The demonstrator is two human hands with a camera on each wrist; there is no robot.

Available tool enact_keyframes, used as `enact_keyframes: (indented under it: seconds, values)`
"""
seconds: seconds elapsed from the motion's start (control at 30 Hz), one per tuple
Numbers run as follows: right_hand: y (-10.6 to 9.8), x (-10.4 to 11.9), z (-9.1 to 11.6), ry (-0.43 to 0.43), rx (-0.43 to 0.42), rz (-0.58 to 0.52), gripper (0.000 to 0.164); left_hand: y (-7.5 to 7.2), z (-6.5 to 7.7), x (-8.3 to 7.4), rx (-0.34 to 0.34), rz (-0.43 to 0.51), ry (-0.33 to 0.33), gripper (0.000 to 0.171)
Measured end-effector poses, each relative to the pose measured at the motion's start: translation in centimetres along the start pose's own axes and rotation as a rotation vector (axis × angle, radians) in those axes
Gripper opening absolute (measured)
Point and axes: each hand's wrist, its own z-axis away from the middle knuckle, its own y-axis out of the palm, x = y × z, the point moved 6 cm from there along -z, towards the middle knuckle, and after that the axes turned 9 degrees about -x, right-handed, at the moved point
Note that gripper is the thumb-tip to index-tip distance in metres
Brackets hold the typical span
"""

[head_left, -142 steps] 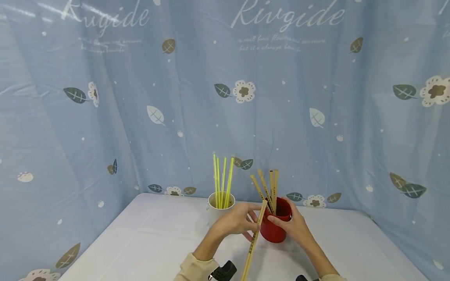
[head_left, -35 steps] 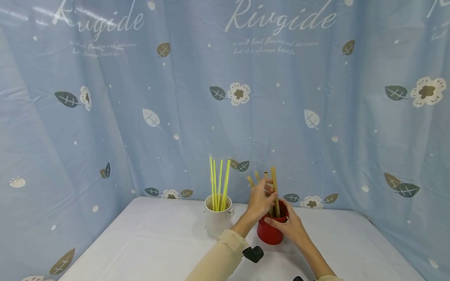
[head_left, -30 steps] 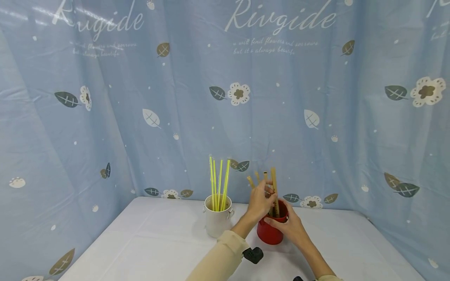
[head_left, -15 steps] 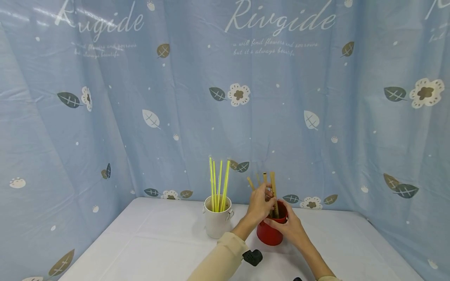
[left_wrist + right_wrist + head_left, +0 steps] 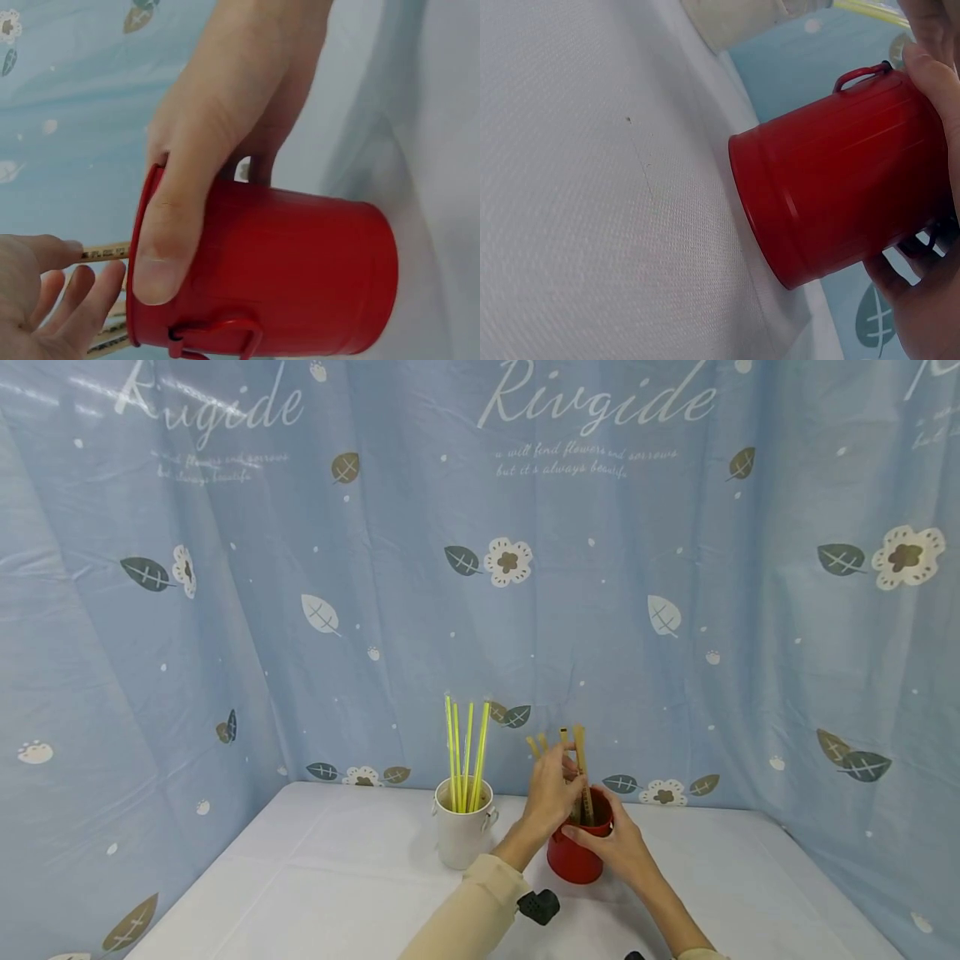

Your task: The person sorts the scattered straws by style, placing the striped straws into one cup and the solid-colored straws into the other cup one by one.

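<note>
My right hand [image 5: 624, 845] holds a small red metal bucket [image 5: 574, 860] by its rim, the thumb lying over the near side, as the left wrist view shows. The bucket stands upright on the white cloth. Several thin tan sticks with dark print lean inside it, their tops above the rim. My left hand [image 5: 550, 793] is over the bucket's mouth, its thumb and fingers at a tan stick [image 5: 580, 743], which it seems to pinch. In the left wrist view that printed stick [image 5: 105, 252] runs from the fingertips into the bucket. The sticks' lower ends are hidden.
To the left stands a white metal bucket [image 5: 459, 839] with several yellow-green sticks [image 5: 482, 747] upright in it. A white cloth [image 5: 337, 877] covers the table. Behind hangs a blue printed curtain [image 5: 420, 610]. A black wrist device [image 5: 540, 907] sits at my left cuff.
Earlier my left hand held a tan stick in front of the buckets; it is now in the red bucket. Lately the stick tops have shifted slightly left; the right hand has kept its hold.
</note>
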Motion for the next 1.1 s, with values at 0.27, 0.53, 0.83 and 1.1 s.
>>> enact_keyframes:
  seconds: [0.27,0.53,0.83,1.1]
  values:
    - [0.0,0.2,0.0,-0.012,-0.002,-0.012,0.09,-1.1,-0.8,-0.1,-0.063,0.022,0.008,0.051]
    - [0.2,0.3,0.0,-0.009,0.001,-0.023,0.092,-2.8,-2.1,-0.1,-0.155,0.101,0.003,0.053]
    - [0.2,0.1,-0.1,0.017,0.006,-0.031,0.094,-6.2,-1.8,0.2,-0.116,0.186,0.007,0.044]
    - [-0.2,0.1,-0.1,0.016,0.003,-0.01,0.097,-12.5,0.6,1.7,-0.148,0.098,0.045,0.032]
